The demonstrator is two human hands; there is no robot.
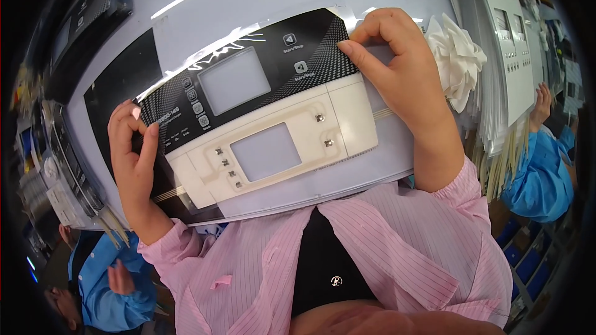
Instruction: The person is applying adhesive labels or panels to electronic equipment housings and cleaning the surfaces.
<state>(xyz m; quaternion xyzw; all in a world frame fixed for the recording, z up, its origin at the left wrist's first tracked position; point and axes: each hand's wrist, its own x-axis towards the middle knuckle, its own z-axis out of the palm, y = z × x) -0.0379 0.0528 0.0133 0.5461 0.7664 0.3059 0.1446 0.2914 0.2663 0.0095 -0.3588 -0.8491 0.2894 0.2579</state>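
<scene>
My left hand pinches the left end of a glossy black printed overlay panel between thumb and fingers. At the panel's upper right corner, my right hand pinches the other end. The panel is tilted, its right end farther away, and it has a rectangular window and small button icons. Just below it lies a white membrane circuit sheet with a similar window and several small metal domes. The panel's lower edge runs along the sheet's upper edge; I cannot tell whether they touch. A flat tail pokes out at each side of the sheet.
Crumpled white paper sits beside my right wrist. Right of it hangs a stack of white panel sheets with tails. Black panels lie at the far left. People in blue sleeves are at both sides.
</scene>
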